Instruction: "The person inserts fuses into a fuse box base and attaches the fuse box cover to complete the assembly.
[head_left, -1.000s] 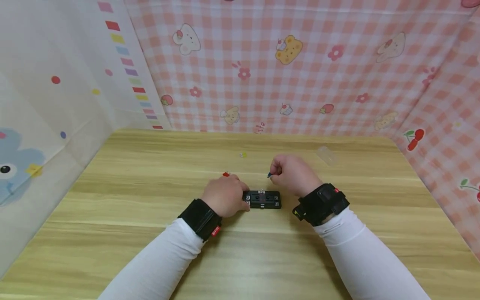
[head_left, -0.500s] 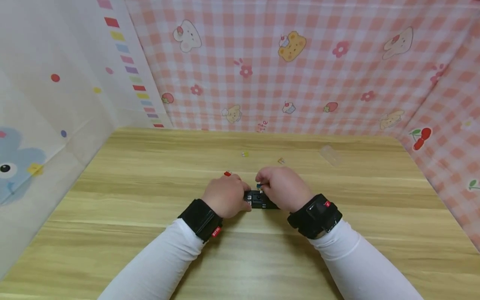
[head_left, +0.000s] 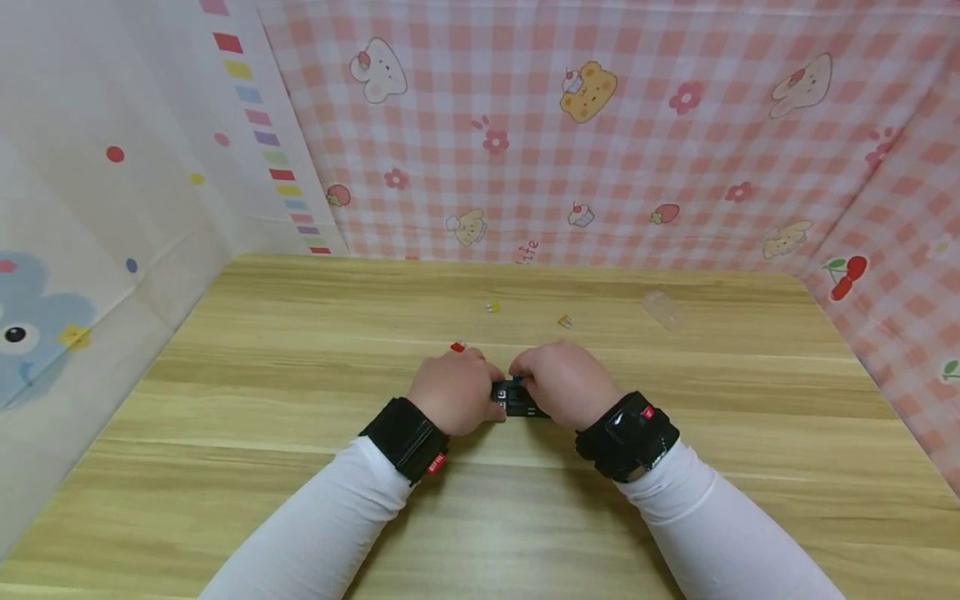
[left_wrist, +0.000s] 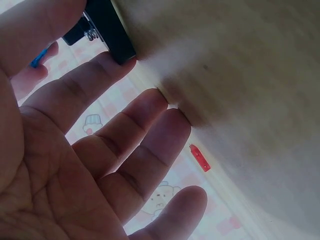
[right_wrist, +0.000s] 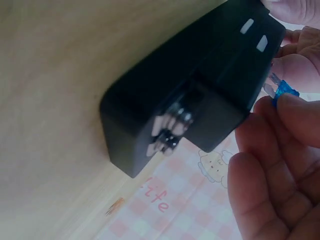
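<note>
With the left hand, gripping one end of the black fuse block between thumb and forefinger, likely to stop it sliding, with other fingers loosely spread. With the right hand, pinching the blue blade fuse by its plastic body, close to the block, presumably to leave the prongs bare. Red blade fuse just beyond the left fingers.

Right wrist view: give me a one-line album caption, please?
Right hand pinching a blue fuse while the left hand grips the far end of a black block.
</note>
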